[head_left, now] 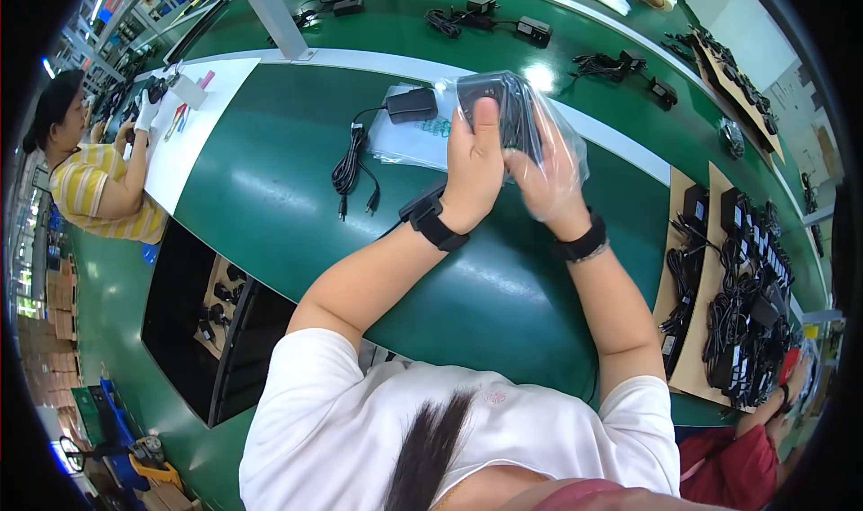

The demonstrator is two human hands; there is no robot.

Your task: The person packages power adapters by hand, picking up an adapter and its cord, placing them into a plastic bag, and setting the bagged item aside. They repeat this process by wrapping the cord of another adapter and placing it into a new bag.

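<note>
A clear plastic bag [578, 142] with a black power adapter [511, 102] inside is held up between my two hands above the green table. My left hand [474, 165] grips its left side, thumb in front and the other fingers hidden behind. Around its right side closes my right hand [550, 183], partly covered by the clear film. Just left of the hands, another black power adapter [412, 105] lies on a stack of flat clear bags [394, 144]. Its bundled cable [348, 168] rests on the green tabletop, with the plug ends toward me.
Cardboard sheets [699, 327] loaded with black adapters and cables stand at the right. Beyond a white ledge [360, 59], a green surface carries more adapters [534, 31]. A black bin [180, 327] is at lower left. Co-workers are at left [103, 183] and lower right [733, 471].
</note>
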